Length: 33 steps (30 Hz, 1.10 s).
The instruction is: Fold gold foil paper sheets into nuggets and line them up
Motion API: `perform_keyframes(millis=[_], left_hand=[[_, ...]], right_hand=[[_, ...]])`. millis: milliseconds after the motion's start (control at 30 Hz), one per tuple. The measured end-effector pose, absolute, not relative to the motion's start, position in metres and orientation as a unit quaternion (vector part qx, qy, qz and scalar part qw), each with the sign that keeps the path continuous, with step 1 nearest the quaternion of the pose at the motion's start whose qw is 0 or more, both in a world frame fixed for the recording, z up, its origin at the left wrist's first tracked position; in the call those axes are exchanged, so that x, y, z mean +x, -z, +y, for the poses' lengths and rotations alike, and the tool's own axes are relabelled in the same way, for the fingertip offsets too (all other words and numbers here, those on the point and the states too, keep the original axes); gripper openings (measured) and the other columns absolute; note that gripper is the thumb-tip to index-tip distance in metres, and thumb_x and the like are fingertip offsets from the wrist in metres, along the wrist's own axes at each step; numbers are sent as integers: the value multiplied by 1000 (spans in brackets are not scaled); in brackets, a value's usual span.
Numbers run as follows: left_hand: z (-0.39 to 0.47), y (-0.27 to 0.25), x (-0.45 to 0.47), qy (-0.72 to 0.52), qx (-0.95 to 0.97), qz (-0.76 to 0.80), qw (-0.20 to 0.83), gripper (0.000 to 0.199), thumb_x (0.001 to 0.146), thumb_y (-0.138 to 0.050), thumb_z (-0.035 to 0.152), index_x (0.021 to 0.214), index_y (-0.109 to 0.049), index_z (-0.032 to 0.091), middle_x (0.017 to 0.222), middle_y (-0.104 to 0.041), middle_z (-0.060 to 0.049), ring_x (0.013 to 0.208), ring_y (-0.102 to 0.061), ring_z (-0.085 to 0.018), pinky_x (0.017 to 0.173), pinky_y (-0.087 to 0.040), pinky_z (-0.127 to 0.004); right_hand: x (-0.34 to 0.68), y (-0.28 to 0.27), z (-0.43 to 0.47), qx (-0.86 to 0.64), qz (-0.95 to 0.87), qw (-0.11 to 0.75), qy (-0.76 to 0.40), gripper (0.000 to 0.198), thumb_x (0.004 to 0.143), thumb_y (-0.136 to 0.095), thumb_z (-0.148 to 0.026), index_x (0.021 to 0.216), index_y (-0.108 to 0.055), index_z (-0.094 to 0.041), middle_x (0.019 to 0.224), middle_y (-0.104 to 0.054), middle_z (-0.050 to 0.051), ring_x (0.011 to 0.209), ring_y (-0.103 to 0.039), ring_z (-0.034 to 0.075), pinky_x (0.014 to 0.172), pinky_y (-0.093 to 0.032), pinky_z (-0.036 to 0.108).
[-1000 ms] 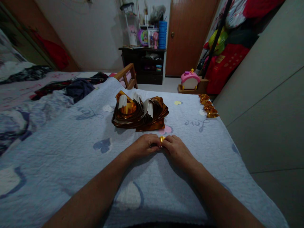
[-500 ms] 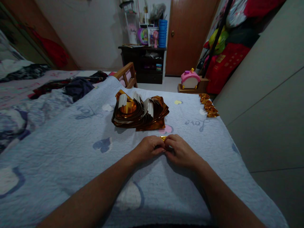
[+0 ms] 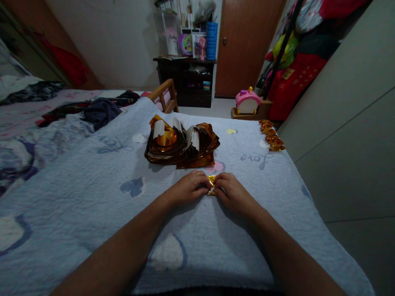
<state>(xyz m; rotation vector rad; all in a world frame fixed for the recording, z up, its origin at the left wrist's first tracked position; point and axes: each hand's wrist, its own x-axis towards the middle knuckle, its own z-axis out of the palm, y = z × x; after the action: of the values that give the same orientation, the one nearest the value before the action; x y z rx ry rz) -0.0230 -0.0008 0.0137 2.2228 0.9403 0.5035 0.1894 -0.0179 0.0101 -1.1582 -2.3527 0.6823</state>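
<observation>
A small piece of shiny gold foil paper (image 3: 211, 185), partly folded, lies between my two hands low over the bed cover. My left hand (image 3: 191, 187) pinches its left side, and my right hand (image 3: 232, 190) grips its right side. Fingers cover both ends of the paper, so only its middle shows. Just beyond my hands rests a thick curled stack of gold foil paper sheets (image 3: 182, 154) with pale undersides. At the far right edge of the cover is a row of several folded gold foil pieces (image 3: 271, 136).
The light blue quilted cover (image 3: 92, 218) spreads beneath everything. Rumpled clothes (image 3: 101, 112) lie at the left. Past the far edge stand a wooden chair (image 3: 168, 95), a dark cabinet (image 3: 193, 84) and a pink toy (image 3: 247, 101). A pale wardrobe panel (image 3: 348, 135) borders the right side.
My hands have moved slightly apart, and more of the gold foil paper shows between them. The stack and the folded row stay in place.
</observation>
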Motion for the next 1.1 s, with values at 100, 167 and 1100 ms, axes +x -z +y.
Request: perform_keyframes(millis=[100, 167, 1100], left_hand=[[-1, -11, -20, -188, 848, 376, 322, 10, 86, -65, 13, 92, -70, 19, 96, -66, -5, 99, -60, -21, 91, -45, -33], [-1, -10, -19, -186, 847, 386, 316, 8, 86, -67, 14, 91, -70, 18, 96, -66, -5, 99, -59, -22, 90, -45, -33], [-4, -8, -16, -183, 844, 405, 299, 5, 86, -70, 19, 88, -66, 19, 93, -62, -3, 98, -55, -22, 89, -43, -32]], right_hand=[[188, -5, -18, -426, -842, 230, -240, 16, 87, -58, -5, 87, -69, -16, 98, -66, 8, 97, -57, 21, 90, -45, 36], [188, -3, -18, -431, -839, 236, -234, 16, 85, -59, -4, 86, -68, -17, 97, -66, 8, 96, -56, 21, 89, -45, 36], [182, -1, -17, -467, -834, 216, -198, 11, 87, -61, -7, 85, -68, -16, 95, -62, 8, 93, -54, 22, 85, -42, 35]])
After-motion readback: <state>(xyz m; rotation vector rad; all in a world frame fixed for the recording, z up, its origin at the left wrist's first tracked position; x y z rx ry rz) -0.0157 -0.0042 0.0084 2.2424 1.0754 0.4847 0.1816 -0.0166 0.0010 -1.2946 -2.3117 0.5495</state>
